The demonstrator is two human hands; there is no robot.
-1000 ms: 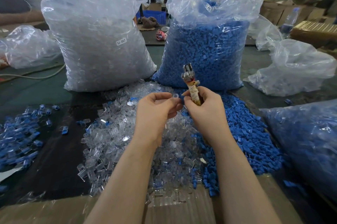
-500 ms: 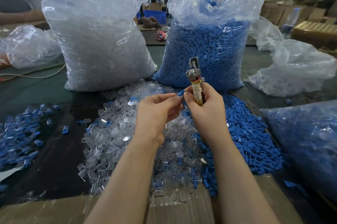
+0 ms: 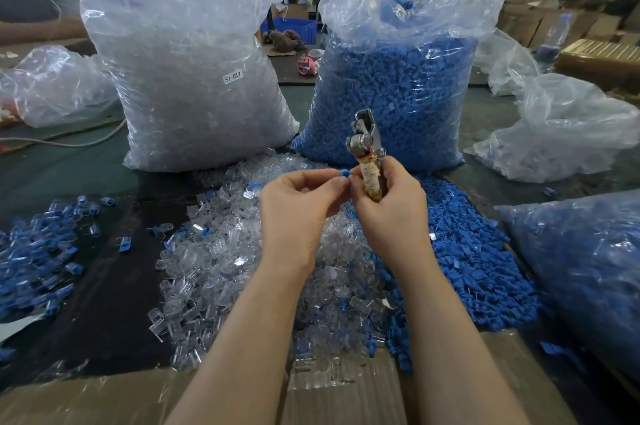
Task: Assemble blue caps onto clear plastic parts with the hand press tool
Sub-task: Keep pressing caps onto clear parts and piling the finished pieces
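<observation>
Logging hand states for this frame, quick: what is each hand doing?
Left hand: fingertips pinch a blue cap.
Right hand: fingers curled round the hand press tool, held upright.

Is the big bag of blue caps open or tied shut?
Open. The bag of blue caps has its plastic mouth gaping loose at the top, with no knot or tie visible.

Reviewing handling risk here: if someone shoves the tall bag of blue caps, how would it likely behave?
The bag of blue caps looks packed and bulging, so probably heavy and slow to slide. Its thin film looks floppy at the top; it would likely slump rather than tip cleanly. Its mouth looks loosely gathered, so caps might spill.
</observation>
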